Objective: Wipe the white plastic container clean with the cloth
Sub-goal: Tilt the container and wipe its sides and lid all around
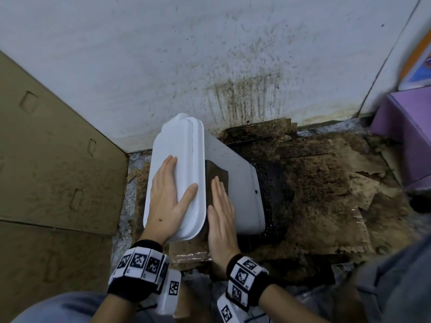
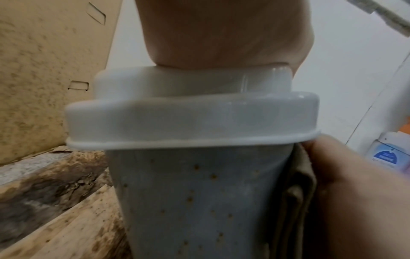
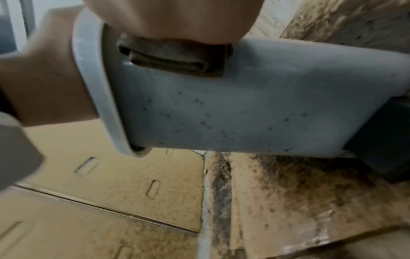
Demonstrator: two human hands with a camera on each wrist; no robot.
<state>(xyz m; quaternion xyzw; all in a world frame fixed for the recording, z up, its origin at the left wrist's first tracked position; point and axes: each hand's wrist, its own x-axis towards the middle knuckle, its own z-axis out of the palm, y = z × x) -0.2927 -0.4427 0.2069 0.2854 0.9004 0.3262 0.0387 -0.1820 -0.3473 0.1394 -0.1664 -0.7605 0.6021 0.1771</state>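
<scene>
A white plastic container (image 1: 235,180) lies on its side on the dirty floor, its lid (image 1: 173,145) facing left. Brown specks dot its side wall (image 2: 199,201) (image 3: 221,113). My left hand (image 1: 169,197) rests flat on the lid with straight fingers, its palm (image 2: 221,31) filling the top of the left wrist view. My right hand (image 1: 221,210) presses a folded brown cloth (image 1: 215,176) flat against the container's upper side, just right of the lid rim. The cloth (image 3: 175,56) shows folded under my right palm, and its edge (image 2: 297,192) lies along the container's right side.
Flattened cardboard (image 1: 51,159) leans at the left. A stained white wall (image 1: 210,54) stands behind the container. Soaked, blackened cardboard (image 1: 314,183) covers the floor to the right. A purple box (image 1: 405,127) sits at the far right.
</scene>
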